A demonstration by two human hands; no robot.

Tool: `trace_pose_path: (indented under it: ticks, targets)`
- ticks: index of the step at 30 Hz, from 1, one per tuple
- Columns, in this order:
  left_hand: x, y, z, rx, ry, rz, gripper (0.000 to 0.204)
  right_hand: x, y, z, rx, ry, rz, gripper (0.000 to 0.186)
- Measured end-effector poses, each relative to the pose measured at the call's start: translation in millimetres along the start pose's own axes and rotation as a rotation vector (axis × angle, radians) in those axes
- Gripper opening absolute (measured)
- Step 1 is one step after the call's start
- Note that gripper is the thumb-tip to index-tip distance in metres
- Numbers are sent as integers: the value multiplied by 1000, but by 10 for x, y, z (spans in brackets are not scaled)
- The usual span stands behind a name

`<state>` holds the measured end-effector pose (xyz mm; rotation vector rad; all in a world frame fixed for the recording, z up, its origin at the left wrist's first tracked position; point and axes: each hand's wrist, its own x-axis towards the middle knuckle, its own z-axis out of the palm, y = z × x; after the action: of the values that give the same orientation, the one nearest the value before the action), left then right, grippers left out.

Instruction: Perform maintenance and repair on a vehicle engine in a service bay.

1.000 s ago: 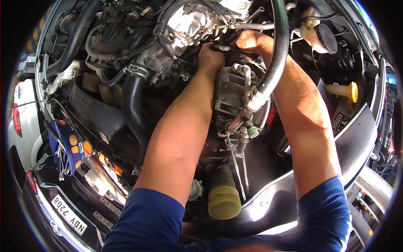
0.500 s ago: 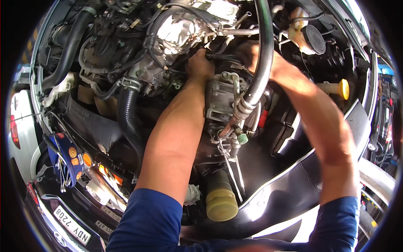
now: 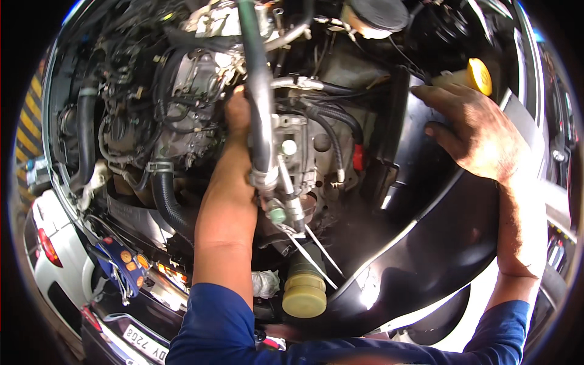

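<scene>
My left hand (image 3: 238,114) reaches deep into the engine bay, beside a thick metal pipe (image 3: 261,115) and a grey metal compressor-like unit (image 3: 298,137). Its fingers are hidden among the parts, so what they touch does not show. My right hand (image 3: 480,131) is raised above the fender, fingers apart and holding nothing. Close by it are a black plastic box (image 3: 404,131) and a yellow cap (image 3: 479,76). Between the arms, a black cable ends near a red terminal cover (image 3: 358,157). White cord (image 3: 313,255) hangs at the pipe's lower end, near a green cap (image 3: 277,215).
A yellowish round cap (image 3: 304,296) stands at the front. A ribbed black hose (image 3: 167,198) runs on the left. Past it lies a blue cloth (image 3: 118,261) with orange round patches. A fluid reservoir with a dark lid (image 3: 380,15) sits at the back. The glossy black fender (image 3: 420,261) curves on the right.
My right hand has come out of the engine bay and moved right, over the fender. My left hand stays deep among the parts. The view has shifted, and the pipe now stands farther left.
</scene>
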<state>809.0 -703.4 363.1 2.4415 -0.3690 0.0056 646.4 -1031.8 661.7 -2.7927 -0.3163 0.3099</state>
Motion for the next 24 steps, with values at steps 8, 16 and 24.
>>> trace_pose_path:
  ticks: [8,16,24]
  targets:
    - [57,216,-70,46,48,-216,28,-77,172,-57,69,-43,-8,53]
    - [263,252,-618,372,-247,-193,38,13,182,-98,32,-116,106,53]
    - [375,992,-1138,154,-436,271,39,135,136,-181,89,-157,78,56]
